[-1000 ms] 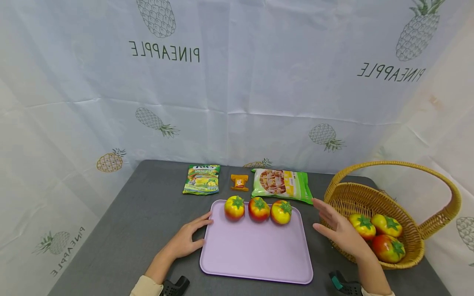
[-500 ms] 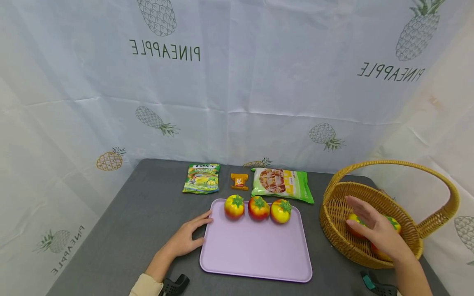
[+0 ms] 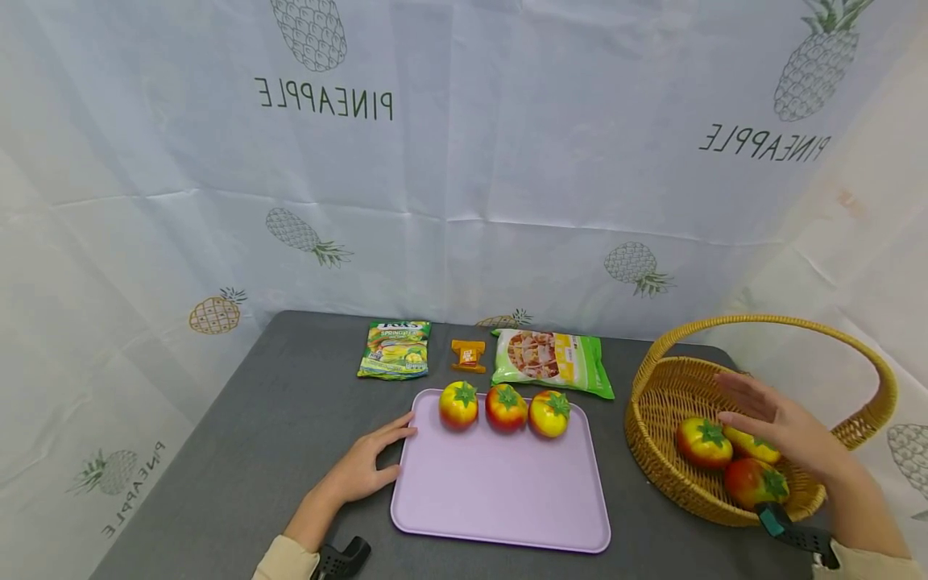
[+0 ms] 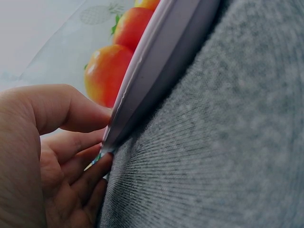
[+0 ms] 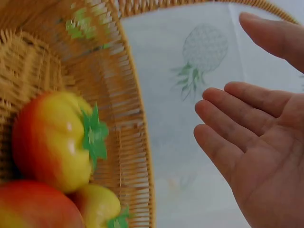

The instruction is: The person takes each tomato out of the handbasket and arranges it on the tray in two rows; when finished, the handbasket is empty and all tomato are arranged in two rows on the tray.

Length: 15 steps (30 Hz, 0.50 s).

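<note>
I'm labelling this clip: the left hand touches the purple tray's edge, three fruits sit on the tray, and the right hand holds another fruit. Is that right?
Not quite: the right hand holds nothing, as the right wrist view shows. The rest stands: left hand touching the purple tray, three fruits on it.

Right hand (image 3: 790, 427) has moved from the basket's (image 3: 656, 463) 9 o'clock side toward 3 o'clock; fruit (image 3: 747, 482) at 5 o'clock re-exposed.
</note>
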{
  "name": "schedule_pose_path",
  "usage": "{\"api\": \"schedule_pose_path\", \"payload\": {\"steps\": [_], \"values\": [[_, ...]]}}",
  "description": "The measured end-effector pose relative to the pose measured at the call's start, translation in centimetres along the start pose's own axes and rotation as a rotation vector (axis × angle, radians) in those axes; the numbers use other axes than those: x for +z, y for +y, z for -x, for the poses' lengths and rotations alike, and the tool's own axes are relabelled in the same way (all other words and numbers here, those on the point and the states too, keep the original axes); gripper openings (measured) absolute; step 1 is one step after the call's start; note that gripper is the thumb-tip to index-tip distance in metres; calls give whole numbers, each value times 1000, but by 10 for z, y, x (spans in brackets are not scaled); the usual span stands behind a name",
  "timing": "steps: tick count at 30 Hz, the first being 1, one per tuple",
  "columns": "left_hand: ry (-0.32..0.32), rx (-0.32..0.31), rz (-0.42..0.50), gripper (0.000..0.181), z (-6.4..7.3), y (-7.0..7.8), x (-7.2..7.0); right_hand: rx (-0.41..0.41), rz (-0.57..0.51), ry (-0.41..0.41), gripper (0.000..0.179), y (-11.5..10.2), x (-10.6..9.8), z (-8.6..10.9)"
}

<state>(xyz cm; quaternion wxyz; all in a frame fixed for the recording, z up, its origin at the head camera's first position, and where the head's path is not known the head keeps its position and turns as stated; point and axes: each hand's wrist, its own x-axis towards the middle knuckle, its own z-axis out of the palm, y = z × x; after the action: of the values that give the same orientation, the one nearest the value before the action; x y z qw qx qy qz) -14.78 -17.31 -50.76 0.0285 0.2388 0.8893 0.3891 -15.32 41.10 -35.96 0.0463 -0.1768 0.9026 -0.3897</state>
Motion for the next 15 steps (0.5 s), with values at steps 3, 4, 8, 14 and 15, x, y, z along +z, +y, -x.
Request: {"api": "schedule_pose_path", "payload": {"steps": [3, 4, 8, 14, 15], "values": [[2, 5, -5, 53, 0, 0, -1, 39, 31, -34, 58, 8, -7, -6], [4, 10, -8, 53, 0, 0, -1, 53, 38, -47, 59, 10, -8, -8], [7, 33, -22, 53, 0, -1, 0, 97, 64, -121, 59, 20, -9, -15], [14, 49, -29, 53, 0, -2, 1, 98, 18, -272, 60, 38, -9, -22], [15, 48, -30, 53, 0, -3, 1, 97, -11, -296, 61, 41, -9, -24]]}}
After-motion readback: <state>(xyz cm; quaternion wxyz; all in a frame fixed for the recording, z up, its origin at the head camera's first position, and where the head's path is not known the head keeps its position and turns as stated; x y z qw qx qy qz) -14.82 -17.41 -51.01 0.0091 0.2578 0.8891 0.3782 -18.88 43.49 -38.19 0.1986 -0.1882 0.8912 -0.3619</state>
